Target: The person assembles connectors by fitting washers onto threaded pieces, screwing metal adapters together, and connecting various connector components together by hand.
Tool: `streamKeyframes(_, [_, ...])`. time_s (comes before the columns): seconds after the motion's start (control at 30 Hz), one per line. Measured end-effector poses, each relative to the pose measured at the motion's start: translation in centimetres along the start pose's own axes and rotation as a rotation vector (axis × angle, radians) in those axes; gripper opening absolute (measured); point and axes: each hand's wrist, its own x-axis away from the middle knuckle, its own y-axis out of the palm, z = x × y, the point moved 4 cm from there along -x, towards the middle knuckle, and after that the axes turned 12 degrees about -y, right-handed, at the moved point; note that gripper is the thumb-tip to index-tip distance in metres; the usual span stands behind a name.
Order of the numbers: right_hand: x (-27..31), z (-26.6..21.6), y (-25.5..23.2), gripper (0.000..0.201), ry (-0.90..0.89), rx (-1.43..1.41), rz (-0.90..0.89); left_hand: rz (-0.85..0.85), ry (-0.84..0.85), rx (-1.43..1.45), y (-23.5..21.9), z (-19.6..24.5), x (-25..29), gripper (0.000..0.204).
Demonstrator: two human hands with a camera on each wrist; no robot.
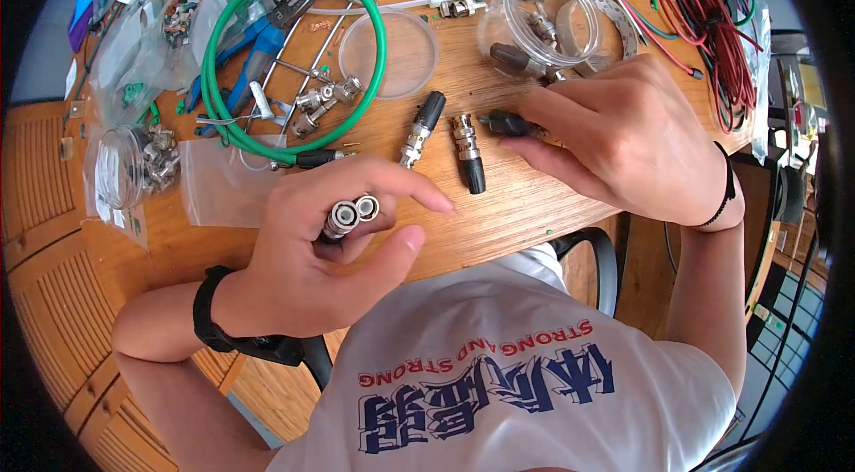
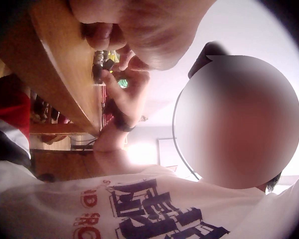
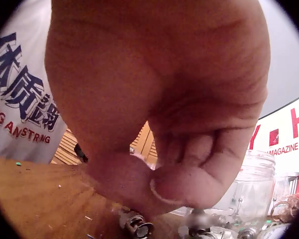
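Note:
My left hand (image 1: 294, 245) keeps two BNC connectors (image 1: 343, 218) in its curled fingers, their round metal ends facing up; its index finger and thumb stand apart. My right hand (image 1: 628, 129) pinches a black-booted BNC connector (image 1: 507, 123) close over the table, with the fingers covering part of it. In the right wrist view, a metal BNC end (image 3: 139, 226) shows just below the fingertips. Between the hands, two black-booted connectors lie on the wood: a slanted one (image 1: 422, 129) and another (image 1: 466, 154) nearer the body.
A clear jar (image 1: 499, 22) with connectors lies behind the right hand, beside a round clear lid (image 1: 389, 53). Behind the left hand are a green cable loop (image 1: 381, 53), blue-handled pliers (image 1: 258, 53) and plastic bags (image 1: 236, 183). Red cables (image 1: 721, 53) lie at right.

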Motion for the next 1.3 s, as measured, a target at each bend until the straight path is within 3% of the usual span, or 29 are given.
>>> streamKeyframes(0.07, [0.0, -0.1, 0.0, 0.022, -0.009, 0.031, 0.029, -0.033, -0.139, 0.026, -0.2, 0.0, 0.3, 0.027])
streamKeyframes(0.2, [0.1, 0.3, 0.0, 0.02, 0.015, 0.072, 0.015, -0.092, -0.164, 0.142, -0.1, -1.0, 0.4, 0.03])
streamKeyframes(0.3, [0.2, 0.4, -0.7, 0.017, 0.027, 0.047, 0.022, -0.048, -0.128, 0.163, 0.0, -0.8, 0.3, 0.03])
streamKeyframes(0.37, [0.4, 0.3, -1.8, 0.017, 0.026, 0.02, 0.06, -0.01, -0.211, 0.198, 0.1, -0.5, 0.2, 0.029])
streamKeyframes(0.5, [1.3, 0.7, -2.6, 0.017, 0.094, -0.024, 0.054, 0.01, -0.148, 0.188, 0.1, -0.8, 0.2, 0.029])
streamKeyframes(0.77, [1.3, 0.9, -1.4, 0.03, 0.112, 0.006, -0.145, 0.02, -0.07, 0.159, 0.4, -0.7, -0.3, 0.044])
streamKeyframes(0.9, [1.0, 0.9, -1.1, 0.03, 0.101, 0.028, -0.178, -0.022, -0.03, 0.119, 0.5, -0.8, -0.5, 0.036])
streamKeyframes(1.0, [1.0, 0.8, -0.8, 0.028, 0.061, 0.038, -0.16, 0.046, 0.076, 0.261, 0.8, -1.5, -0.4, 0.03])
streamKeyframes(1.07, [0.6, 0.6, -1.1, 0.025, -0.023, -0.05, -0.051, -0.023, -0.052, 0.226, 0.5, -1.6, -0.2, 0.038])
streamKeyframes(1.2, [0.3, 0.2, -1.5, 0.019, -0.105, -0.145, 0.107, -0.032, 0.011, 0.181, 0.2, -1.7, -0.2, 0.04])
streamKeyframes(1.27, [-0.2, -0.1, -1.5, 0.016, -0.268, -0.172, 0.347, -0.072, -0.067, 0.305, 0.4, -1.9, 0.1, 0.036])
streamKeyframes(1.3, [-0.3, -0.3, -1.6, 0.014, -0.264, -0.19, 0.347, -0.072, -0.068, 0.305, 0.5, -1.8, 0.2, 0.036])
